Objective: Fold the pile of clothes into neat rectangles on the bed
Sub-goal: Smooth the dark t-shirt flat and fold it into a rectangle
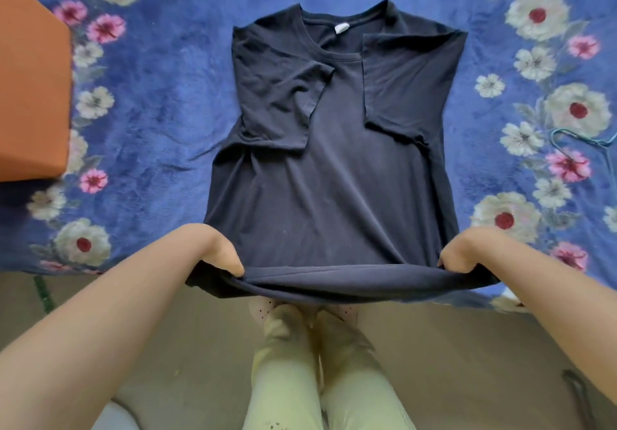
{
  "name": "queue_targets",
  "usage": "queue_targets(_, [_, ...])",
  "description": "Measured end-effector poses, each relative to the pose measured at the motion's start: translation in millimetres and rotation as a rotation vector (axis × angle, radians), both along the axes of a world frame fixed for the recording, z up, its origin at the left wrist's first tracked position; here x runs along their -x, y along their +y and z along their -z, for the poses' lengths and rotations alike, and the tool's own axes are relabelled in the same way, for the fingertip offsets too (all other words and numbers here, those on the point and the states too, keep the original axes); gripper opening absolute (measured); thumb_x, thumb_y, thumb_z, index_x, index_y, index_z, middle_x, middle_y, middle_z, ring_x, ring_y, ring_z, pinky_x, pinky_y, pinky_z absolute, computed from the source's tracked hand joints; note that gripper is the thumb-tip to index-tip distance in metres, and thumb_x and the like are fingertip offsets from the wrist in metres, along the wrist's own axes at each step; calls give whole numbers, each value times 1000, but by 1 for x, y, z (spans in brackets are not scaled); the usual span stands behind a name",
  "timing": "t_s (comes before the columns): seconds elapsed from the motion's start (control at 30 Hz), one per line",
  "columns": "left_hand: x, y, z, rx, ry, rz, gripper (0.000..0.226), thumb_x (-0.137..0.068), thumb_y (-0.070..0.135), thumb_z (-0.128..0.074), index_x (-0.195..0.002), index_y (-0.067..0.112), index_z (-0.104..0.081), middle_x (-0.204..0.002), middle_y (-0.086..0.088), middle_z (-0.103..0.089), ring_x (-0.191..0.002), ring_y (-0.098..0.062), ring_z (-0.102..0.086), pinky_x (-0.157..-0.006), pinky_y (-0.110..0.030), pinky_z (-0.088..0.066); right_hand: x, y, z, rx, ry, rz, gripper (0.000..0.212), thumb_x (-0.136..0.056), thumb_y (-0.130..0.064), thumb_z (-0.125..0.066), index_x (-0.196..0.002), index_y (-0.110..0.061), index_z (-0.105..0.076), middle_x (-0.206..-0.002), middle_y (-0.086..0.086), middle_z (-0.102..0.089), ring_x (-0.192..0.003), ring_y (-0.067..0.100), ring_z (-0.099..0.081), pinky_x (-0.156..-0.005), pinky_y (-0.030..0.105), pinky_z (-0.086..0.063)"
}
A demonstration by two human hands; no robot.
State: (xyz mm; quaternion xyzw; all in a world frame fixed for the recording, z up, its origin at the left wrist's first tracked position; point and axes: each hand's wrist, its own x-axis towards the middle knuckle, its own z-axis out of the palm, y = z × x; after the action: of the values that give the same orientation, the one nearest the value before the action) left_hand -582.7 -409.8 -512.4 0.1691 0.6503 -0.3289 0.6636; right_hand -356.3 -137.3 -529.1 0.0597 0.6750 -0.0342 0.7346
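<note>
A dark navy T-shirt (334, 169) lies flat on the bed, collar at the far end, both short sleeves folded inward over the chest. Its hem hangs over the bed's near edge. My left hand (223, 256) grips the hem's left corner, fingers curled under the cloth. My right hand (459, 257) grips the hem's right corner the same way. The hem is lifted and stretched between both hands, forming a shallow fold at the bed edge.
A blue blanket with a white and pink flower pattern (150, 112) covers the bed. An orange block (30, 95) stands on the bed at the left. A thin teal cord (581, 139) lies at the right edge. My legs in pale green trousers (317, 379) stand on the floor below.
</note>
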Motion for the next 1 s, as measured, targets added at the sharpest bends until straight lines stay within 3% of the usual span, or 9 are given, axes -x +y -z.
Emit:
queue_targets(0.13, [23, 26, 2, -251, 126, 68, 24, -90, 37, -42, -91, 15, -53, -106, -5, -57, -96, -24, -53, -87, -31, -41, 3, 28, -1, -47, 216, 287, 44, -88, -4, -33, -123, -16, -56, -128, 8, -57, -114, 25, -53, -85, 28, -38])
queue_targets(0.23, [50, 50, 4, -527, 238, 84, 23, -92, 29, -44, -79, 14, -55, -85, -4, -56, -84, -22, -50, -73, -27, -37, 7, 61, -2, -160, 481, 447, 37, -83, 5, -38, -96, -19, -63, -107, 11, -64, -99, 27, -57, -76, 27, -43])
queue_targets(0.37, [84, 89, -1, -727, 296, 154, 25, -93, 24, -42, -70, 20, -50, -85, -4, -54, -81, -20, -47, -67, -28, -34, 18, 99, -5, -306, 603, 526, 38, -78, 9, -39, -64, -26, -42, -74, 4, -51, -78, 26, -52, -61, 31, -42])
queue_targets(0.6, [97, 111, 17, -531, 38, 358, 38, -96, 16, -35, -131, 12, -48, -139, -11, -44, -125, -28, -43, -94, -26, -36, 52, 105, 10, -333, 317, 327, 25, -85, -2, -36, -74, -20, -48, -79, -3, -49, -86, 23, -49, -69, 26, -45])
queue_targets(0.73, [92, 110, 32, -257, -214, 342, 45, -98, 10, -35, -143, 8, -32, -146, -13, -32, -126, -31, -41, -44, -3, -37, 65, 98, 32, -355, 129, 300, 39, -86, -7, -34, -121, -11, -53, -129, 8, -52, -115, 27, -52, -96, 37, -44])
queue_targets(0.77, [90, 108, 35, -201, -261, 373, 45, -98, 12, -36, -143, 7, -31, -146, -13, -32, -126, -32, -41, -51, -7, -42, 68, 93, 34, -355, 72, 283, 42, -87, -9, -34, -126, -11, -49, -135, 8, -48, -120, 29, -49, -99, 40, -41])
queue_targets(0.83, [88, 101, 43, -142, -312, 464, 42, -96, 16, -40, -137, 5, -38, -138, -13, -42, -118, -32, -47, -77, -23, -46, 76, 82, 37, -330, -59, 223, 44, -87, -10, -39, -130, -11, -47, -138, 7, -45, -122, 30, -47, -101, 43, -40])
queue_targets(0.93, [101, 94, 55, -291, -234, 227, 26, -91, 12, -40, -104, 1, -60, -93, -13, -61, -74, -24, -54, -73, -33, -48, 101, 73, 34, -202, -226, 117, 44, -82, -26, -65, -122, -10, -57, -121, 8, -56, -105, 24, -57, -94, 35, -45])
queue_targets(1.0, [119, 95, 59, -529, -52, -63, 20, -89, 14, -44, -72, 13, -55, -73, -3, -58, -68, -18, -51, -72, -29, -46, 132, 71, 24, -135, -120, 138, 46, -82, -42, -64, -111, -7, -60, -95, 3, -58, -90, 20, -53, -79, 29, -45])
